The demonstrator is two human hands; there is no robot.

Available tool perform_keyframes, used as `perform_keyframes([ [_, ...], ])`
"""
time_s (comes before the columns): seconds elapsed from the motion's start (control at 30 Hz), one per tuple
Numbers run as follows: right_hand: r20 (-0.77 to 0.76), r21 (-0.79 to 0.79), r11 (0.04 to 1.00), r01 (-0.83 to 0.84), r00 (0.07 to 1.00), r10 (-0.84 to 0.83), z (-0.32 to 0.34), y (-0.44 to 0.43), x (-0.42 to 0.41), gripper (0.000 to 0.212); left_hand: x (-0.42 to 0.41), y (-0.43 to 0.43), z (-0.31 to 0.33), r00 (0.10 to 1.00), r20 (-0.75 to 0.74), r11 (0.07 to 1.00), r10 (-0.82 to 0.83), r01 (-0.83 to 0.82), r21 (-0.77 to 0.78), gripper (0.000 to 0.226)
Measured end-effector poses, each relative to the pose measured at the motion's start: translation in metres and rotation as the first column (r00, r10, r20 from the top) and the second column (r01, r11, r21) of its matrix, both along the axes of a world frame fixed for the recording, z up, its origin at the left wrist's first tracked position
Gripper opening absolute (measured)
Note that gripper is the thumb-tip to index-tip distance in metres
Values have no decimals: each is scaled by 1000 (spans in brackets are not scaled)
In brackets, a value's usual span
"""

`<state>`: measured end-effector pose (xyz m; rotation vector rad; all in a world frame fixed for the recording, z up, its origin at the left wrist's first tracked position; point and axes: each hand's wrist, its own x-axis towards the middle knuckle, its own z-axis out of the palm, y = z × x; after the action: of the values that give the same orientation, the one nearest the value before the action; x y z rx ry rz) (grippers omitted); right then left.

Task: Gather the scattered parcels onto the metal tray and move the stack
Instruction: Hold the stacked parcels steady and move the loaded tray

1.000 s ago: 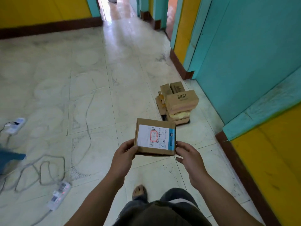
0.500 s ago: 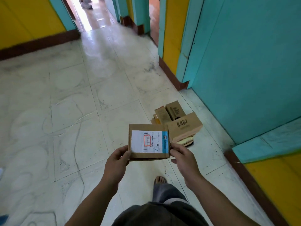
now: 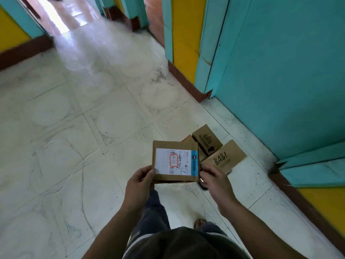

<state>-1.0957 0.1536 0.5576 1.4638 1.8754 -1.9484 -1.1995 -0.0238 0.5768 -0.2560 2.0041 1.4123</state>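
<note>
A pile of cardboard parcels [image 3: 224, 159] sits on the pale tiled floor [image 3: 112, 118].

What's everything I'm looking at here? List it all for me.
Labelled parcel: one, brown with a white-and-blue label, held between both hands.
BABI parcel: one, brown, on the floor pile beside the door.
Dark-printed parcel: one, brown, same pile, just behind.
Other parcels in the pile: mostly hidden, count unclear.
Floor: white scuffed tiles.
Cord: one, pale, on the floor at left.
Door: teal, right.
Wall panel: yellow.
Skirting: brown.
Foot: one showing, bottom.
Left hand: grips the labelled parcel's left edge.
Right hand: grips its right edge.
</note>
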Motion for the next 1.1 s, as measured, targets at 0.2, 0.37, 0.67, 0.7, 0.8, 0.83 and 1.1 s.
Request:
perform_keyframes([
  [0.2, 60, 25, 970, 241, 968, -242, -18, -18, -67, 29, -102, 7, -29, 974, 110, 979, -199, 201, -11, 12],
  [0.37, 125, 32, 904, 426, 896, -427, -35, -24, -113, 30, -176, 35, -52, 929, 117, 933, -352, 358, -35, 11],
  [0.67, 188, -12, 844, 537, 830, -525, -77, 4, -120, 28, -203, 97, -91, 859, 155, 855, -488, 506, -110, 10],
  [0.7, 186, -19, 848, 530, 835, -518, -81, 7, -121, 29, -203, 102, -95, 859, 156, 855, -488, 506, -112, 10],
  [0.8, 195, -10, 856, 518, 840, -506, -102, 27, -122, 32, -205, 126, -121, 849, 163, 844, -502, 522, -120, 9],
  [0.83, 203, -6, 851, 525, 834, -513, -107, 34, -124, 33, -206, 134, -129, 847, 177, 843, -501, 524, -123, 10],
  [1.1, 223, -54, 743, 668, 733, -643, -181, 80, -136, 30, -215, 213, -219, 789, 219, 791, -574, 604, -99, 11],
])
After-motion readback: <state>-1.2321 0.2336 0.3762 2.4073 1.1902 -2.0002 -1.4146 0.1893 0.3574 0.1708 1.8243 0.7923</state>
